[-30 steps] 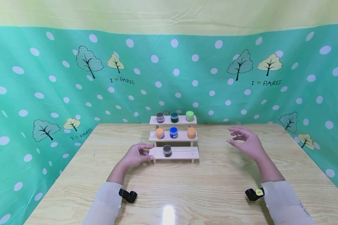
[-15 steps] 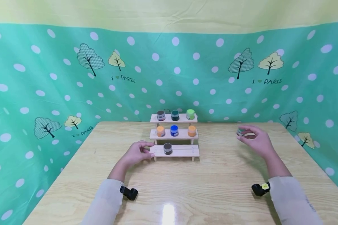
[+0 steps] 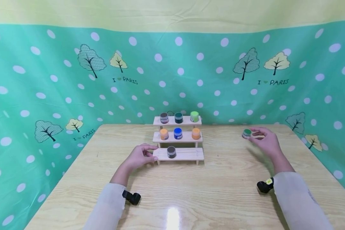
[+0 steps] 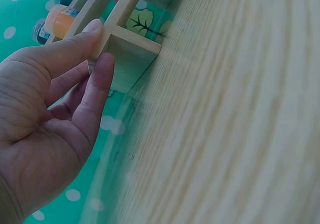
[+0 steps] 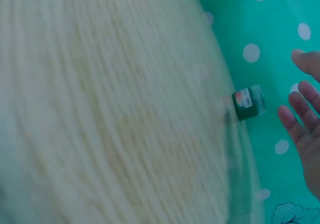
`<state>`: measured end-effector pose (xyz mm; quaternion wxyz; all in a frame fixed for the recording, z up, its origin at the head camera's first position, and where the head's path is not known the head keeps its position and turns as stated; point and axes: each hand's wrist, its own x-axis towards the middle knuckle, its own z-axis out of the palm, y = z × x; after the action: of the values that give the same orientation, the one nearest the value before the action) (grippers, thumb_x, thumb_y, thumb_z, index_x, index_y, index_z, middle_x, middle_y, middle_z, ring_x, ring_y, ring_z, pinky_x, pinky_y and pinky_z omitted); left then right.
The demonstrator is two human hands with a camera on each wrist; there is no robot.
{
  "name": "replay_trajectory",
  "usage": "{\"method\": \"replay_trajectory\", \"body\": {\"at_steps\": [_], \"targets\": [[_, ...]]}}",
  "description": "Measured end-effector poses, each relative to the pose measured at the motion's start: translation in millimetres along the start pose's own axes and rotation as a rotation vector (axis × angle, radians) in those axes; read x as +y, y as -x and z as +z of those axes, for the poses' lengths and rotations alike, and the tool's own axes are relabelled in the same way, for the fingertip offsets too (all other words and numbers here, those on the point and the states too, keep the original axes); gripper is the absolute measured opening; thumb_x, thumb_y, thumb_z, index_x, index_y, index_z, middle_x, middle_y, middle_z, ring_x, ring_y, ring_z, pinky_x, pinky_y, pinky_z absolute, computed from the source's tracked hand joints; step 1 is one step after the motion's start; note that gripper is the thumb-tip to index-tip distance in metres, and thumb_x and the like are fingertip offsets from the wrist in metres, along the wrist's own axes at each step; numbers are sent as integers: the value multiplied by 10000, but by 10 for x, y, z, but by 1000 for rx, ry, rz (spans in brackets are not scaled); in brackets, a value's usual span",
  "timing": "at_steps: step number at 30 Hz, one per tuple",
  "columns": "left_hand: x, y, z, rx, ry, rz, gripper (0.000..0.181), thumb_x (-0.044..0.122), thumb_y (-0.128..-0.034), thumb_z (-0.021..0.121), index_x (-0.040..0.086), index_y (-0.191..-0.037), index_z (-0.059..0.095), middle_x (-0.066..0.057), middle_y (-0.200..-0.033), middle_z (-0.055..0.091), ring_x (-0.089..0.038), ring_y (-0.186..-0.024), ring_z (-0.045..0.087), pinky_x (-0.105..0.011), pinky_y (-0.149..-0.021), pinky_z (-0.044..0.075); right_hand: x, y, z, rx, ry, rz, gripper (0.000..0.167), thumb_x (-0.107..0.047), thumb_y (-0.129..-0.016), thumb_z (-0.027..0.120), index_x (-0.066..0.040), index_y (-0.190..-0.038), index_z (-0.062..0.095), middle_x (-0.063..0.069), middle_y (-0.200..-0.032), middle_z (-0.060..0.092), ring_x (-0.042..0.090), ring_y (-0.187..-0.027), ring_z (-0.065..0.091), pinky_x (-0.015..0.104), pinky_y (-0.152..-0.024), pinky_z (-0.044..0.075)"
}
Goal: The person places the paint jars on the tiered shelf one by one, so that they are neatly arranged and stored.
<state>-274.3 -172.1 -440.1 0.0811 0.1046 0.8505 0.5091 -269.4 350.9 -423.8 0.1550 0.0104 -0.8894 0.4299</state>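
Note:
A wooden tiered display stand (image 3: 187, 154) stands at mid-table. My left hand (image 3: 139, 156) grips the left end of its lowest step, thumb on top in the left wrist view, fingers (image 4: 97, 93) against the side. One dark-lidded paint jar (image 3: 171, 152) sits on that step. To the right, a green-lidded paint jar (image 3: 246, 133) stands upright on the table. My right hand (image 3: 265, 140) is just right of this jar, fingers reaching toward it. In the right wrist view a gap shows between the spread fingers (image 5: 297, 103) and the green jar (image 5: 247, 102).
On the middle step sit two orange jars (image 3: 164, 134) and a blue jar (image 3: 178, 133). The top step holds a dark jar (image 3: 164, 118), a dark green jar (image 3: 178, 118) and a light green jar (image 3: 194, 117). A green dotted cloth (image 3: 126, 80) hangs behind the table (image 3: 212, 191).
My right hand has moved right. The green-lidded jar, out of sight one second ago and partly covered by fingers half a second ago, now shows plainly. My left hand stays on the stand.

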Motion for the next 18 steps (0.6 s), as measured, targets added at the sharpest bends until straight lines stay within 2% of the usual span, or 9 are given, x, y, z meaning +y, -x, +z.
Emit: {"method": "replay_trajectory", "body": {"at_steps": [6, 8, 12, 15, 18], "targets": [[6, 13, -2, -3, 1, -5, 484, 120, -769, 835, 94, -1226, 677, -77, -1111, 594, -205, -877, 576, -276, -669, 511, 89, -47, 1, -42, 19, 74, 526, -270, -924, 694, -14, -1357, 540, 241, -1347, 483, 442, -1174, 504, 302, -793, 533], [4, 17, 1, -6, 5, -7, 488, 118, -766, 837, 90, -1226, 676, -82, -1116, 594, -208, -880, 576, -277, -674, 512, 121, -62, 7, -54, 20, 89, 536, -276, -927, 688, -18, -1370, 528, 257, -1365, 466, 455, -1197, 487, 393, -835, 534], [9, 18, 3, -11, 12, 1, 494, 113, -763, 838, 81, -1228, 674, -89, -1120, 593, -212, -878, 574, -284, -674, 512, 167, -93, 24, -78, -3, 125, 578, -286, -925, 690, -30, -1402, 490, 281, -1378, 459, 460, -1239, 459, 558, -952, 449], [14, 15, -2, -15, 9, 9, 487, 115, -769, 834, 79, -1227, 674, -86, -1131, 592, -210, -872, 574, -285, -666, 513, 193, -130, 45, -94, -35, 155, 622, -283, -913, 707, -31, -1426, 459, 297, -1364, 469, 460, -1253, 445, 588, -998, 397], [13, 13, -13, -10, 8, 2, 480, 107, -765, 835, 90, -1219, 680, -78, -1129, 594, -207, -867, 577, -279, -658, 515, 219, -184, 77, -111, -47, 150, 645, -243, -903, 722, -17, -1436, 439, 311, -1355, 467, 466, -1250, 441, 589, -1004, 389]]}}
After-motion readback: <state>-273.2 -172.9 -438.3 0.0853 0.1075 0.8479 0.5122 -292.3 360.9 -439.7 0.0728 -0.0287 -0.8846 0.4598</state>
